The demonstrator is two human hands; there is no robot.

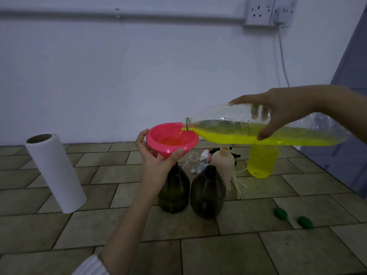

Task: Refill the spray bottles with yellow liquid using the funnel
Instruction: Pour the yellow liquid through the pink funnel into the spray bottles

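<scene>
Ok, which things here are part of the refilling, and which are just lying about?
In use: pink funnel, tilted bottle of yellow liquid, left green spray bottle, left hand, right hand.
Idle: paper towel roll, two green caps, wall socket.

The left hand [158,159] covers the funnel's spout [174,164] and the neck of the dark spray bottle [173,192] beneath it. The tilted clear bottle [258,128] hides the top of the upright yellow bottle [261,161]. Small parts [200,161] behind the bottles are too jumbled to identify.
</scene>
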